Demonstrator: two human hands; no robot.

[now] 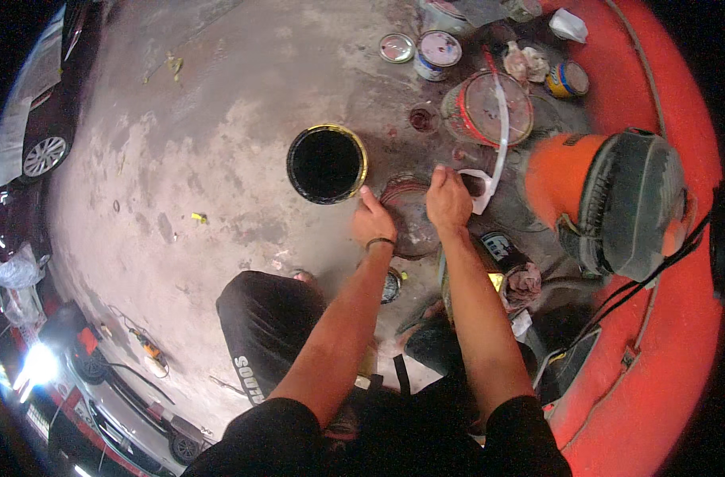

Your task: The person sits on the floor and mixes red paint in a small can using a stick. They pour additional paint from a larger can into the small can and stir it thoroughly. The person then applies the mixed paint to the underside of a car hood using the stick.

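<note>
An open round can (324,165) of black liquid with a yellowish rim stands on the floor. My left hand (372,219) is just below its right edge, thumb raised and fingers curled out of sight; whether it touches the can I cannot tell. My right hand (448,199) is closed beside a white piece (480,199); what it grips is hidden. Between my hands is a dark round outline (410,238), a lid or stain. A long pale strip (502,127) leans over a red-rimmed bucket (486,107) beyond my right hand.
An orange-and-black vacuum (569,187) stands right, with cables and red flooring (649,381). Several cans (438,54) and rags are at the top; more cans (498,258) lie by my right forearm. Cars (124,413) line the left, with a yellow tool (152,354) on the floor.
</note>
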